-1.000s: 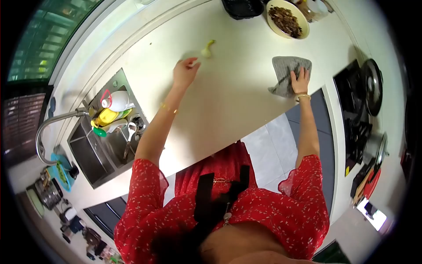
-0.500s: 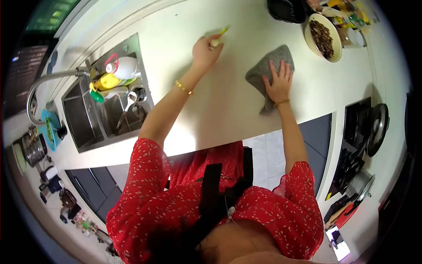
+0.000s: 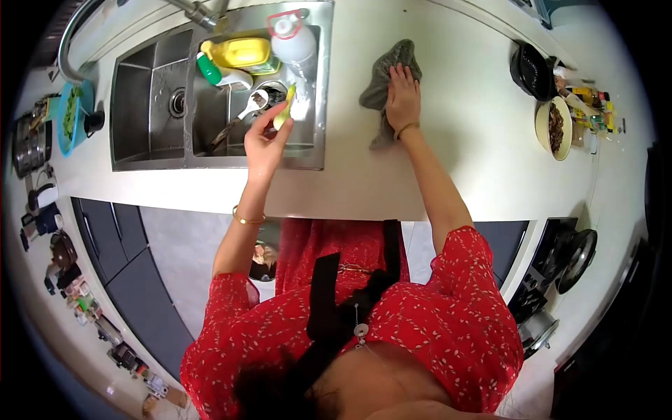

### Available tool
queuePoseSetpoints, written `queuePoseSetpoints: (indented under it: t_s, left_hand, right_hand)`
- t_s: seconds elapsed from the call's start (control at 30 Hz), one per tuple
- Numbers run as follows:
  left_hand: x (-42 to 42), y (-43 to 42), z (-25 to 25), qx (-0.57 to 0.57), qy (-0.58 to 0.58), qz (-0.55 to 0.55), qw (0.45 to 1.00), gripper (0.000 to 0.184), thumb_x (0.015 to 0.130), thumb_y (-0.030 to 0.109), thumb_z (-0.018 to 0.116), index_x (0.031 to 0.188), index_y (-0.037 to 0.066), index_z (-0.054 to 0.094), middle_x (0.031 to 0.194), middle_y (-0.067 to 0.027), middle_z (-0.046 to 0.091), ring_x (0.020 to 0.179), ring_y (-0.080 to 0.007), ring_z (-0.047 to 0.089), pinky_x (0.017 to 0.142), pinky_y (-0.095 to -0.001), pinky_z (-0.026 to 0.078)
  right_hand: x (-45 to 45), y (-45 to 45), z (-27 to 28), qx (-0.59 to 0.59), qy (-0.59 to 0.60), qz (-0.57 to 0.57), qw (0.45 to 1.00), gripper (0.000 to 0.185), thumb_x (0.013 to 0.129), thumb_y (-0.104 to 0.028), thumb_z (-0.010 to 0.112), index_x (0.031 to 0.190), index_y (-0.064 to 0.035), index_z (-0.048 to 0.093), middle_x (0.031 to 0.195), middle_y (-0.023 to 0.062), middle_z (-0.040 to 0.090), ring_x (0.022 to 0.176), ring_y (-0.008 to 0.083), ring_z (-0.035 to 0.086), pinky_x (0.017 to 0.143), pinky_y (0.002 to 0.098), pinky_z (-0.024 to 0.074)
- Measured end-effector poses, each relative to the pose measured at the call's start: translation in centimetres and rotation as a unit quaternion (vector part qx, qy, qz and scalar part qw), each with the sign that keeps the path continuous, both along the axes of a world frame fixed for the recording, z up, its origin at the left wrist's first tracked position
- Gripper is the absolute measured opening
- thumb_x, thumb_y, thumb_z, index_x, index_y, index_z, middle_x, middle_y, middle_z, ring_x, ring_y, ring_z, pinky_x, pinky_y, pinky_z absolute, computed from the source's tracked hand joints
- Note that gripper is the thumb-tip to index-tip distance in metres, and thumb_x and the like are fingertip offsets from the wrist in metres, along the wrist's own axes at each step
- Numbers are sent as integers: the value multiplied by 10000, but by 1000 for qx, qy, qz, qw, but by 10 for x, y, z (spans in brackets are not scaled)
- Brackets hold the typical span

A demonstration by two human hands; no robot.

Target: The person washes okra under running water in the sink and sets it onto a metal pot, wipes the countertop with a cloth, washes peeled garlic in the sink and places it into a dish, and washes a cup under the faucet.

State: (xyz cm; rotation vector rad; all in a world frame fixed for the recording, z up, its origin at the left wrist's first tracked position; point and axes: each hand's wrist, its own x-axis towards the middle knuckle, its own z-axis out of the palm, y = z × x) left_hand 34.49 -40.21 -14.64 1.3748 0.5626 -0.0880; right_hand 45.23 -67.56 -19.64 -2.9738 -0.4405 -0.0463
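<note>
Over the right basin of the steel sink (image 3: 319,105), my left hand (image 3: 263,148) pinches a small pale-yellow item (image 3: 283,117) between thumb and fingers. It has a rounded end and a slim yellow-green tip; its kind I cannot make out. My right hand (image 3: 403,105) lies flat on a crumpled grey cloth (image 3: 378,87) on the counter (image 3: 469,133), fingers stretched out. A white ladle (image 3: 253,105), a yellow bottle (image 3: 243,54), a green-capped bottle (image 3: 225,75) and a white jug (image 3: 294,45) with a red handle sit in the basin beyond my left hand.
A cream bowl (image 3: 544,129) of dark brown pieces and a black tray (image 3: 530,73) stand at the counter's right end, beside bottles and packets. A faucet (image 3: 199,12) rises behind the sink. Left of it is a blue basin (image 3: 68,140) of greens. A pan (image 3: 578,260) stands lower right.
My left hand has moved from above the counter to over the sink, still pinching the pale-yellow item. My right hand has slid the grey cloth left, closer to the sink. The view has shifted left.
</note>
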Motion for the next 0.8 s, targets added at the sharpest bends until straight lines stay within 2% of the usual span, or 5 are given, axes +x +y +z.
queuePoseSetpoints:
  t_s: [0.13,0.27,0.43,0.77,0.8]
  left_hand:
    - [-32,42,-8,-52,-5,48,998,284,775,35,591,1055,11,554,888,13,554,713,-21,469,617,-146,381]
    - [-50,84,-1,-62,9,41,997,280,779,39,584,1056,15,552,890,8,556,726,-27,472,640,-154,384]
    - [-65,121,-5,-62,24,10,998,286,771,41,592,1053,14,552,903,-2,561,738,-39,488,656,-159,392]
    - [-68,114,6,-95,61,45,993,296,774,51,596,1061,4,544,928,-5,558,790,-46,488,694,-171,395]
    - [-64,114,11,-93,50,37,994,297,778,61,595,1064,-1,539,948,-17,554,822,-59,492,712,-191,411]
  right_hand:
    - [7,25,12,228,55,-217,948,276,861,-174,389,963,25,549,914,157,599,871,330,550,768,349,418]
    - [-66,18,59,397,111,-270,870,274,854,-146,399,1025,23,531,996,179,568,948,288,534,809,345,406]
    - [-165,56,58,-15,103,-67,992,504,768,-304,531,1247,-220,400,1321,263,198,1202,463,173,988,498,169]
    - [-73,110,30,-52,123,-61,989,483,789,-401,472,1252,-337,349,1378,192,104,1256,410,49,1002,501,65]
    - [-63,113,30,-52,64,-40,996,417,798,-327,485,1201,-236,429,1329,194,246,1230,396,178,992,479,159]
